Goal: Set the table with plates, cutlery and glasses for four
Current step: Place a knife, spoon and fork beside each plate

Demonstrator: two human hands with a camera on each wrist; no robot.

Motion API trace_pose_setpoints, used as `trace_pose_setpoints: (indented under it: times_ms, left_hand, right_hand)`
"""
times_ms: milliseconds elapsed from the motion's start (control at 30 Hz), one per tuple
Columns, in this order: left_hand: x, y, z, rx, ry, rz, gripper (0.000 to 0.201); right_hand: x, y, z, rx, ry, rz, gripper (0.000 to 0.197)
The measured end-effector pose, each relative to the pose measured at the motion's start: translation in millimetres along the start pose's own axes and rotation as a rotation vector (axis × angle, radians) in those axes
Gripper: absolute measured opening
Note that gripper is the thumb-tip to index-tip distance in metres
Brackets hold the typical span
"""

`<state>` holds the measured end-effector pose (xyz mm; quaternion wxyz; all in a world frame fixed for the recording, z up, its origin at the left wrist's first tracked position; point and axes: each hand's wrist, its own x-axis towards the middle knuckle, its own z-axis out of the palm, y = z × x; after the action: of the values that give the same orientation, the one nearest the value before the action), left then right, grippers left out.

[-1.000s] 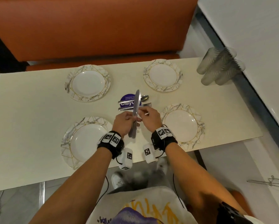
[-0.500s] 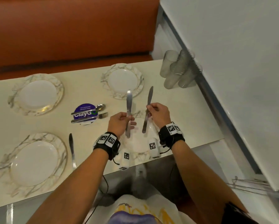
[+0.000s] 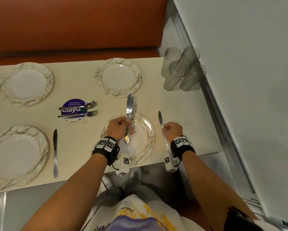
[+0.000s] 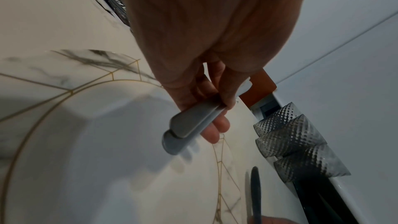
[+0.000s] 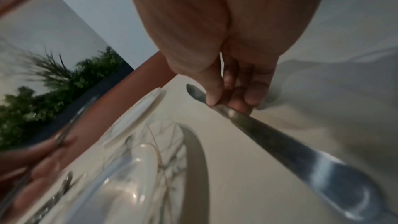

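Several marbled plates lie on the cream table [image 3: 83, 144]; the near right plate [image 3: 145, 139] sits under my hands. My left hand [image 3: 119, 129] holds two stacked knives [image 3: 129, 110] upright over that plate, their handles [image 4: 185, 130] showing in the left wrist view. My right hand [image 3: 171, 130] pinches a single knife [image 3: 161, 125] just right of the plate, low over the table, blade pointing away; its handle [image 5: 301, 149] fills the right wrist view. Another knife [image 3: 55, 154] lies right of the near left plate [image 3: 15, 155].
A spoon [image 3: 78, 106] and a fork [image 3: 78, 115] lie on a purple round sticker [image 3: 73, 108] mid-table. Several textured glasses [image 3: 181, 70] stand clustered at the far right by the white wall [image 3: 248, 80]. An orange bench [image 3: 73, 27] runs behind the table.
My right hand has taken one knife away from the left hand's bundle, moved it rightward past the near right plate and brought it lower. The left hand kept the other knives over the plate.
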<state>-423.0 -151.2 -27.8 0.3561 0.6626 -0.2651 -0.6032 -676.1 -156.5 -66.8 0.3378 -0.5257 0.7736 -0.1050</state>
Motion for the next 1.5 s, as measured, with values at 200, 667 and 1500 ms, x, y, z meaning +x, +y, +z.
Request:
trace_pose_setpoints:
  times_ms: [200,667,1500]
  left_hand:
    - [2,2,1,-0.009,0.018,0.010,0.011]
    - [1,-6,8,0.009,0.012,0.009,0.011]
    - [-7,-1,0,0.066,0.028,0.030,0.023]
  right_hand:
    - [4,11,6,0.001,0.017,0.004,0.006]
    - [-2,25,5,-0.090,-0.062,-0.213,0.052]
    - [-1,-16,9,0.091,0.084,-0.273,0.034]
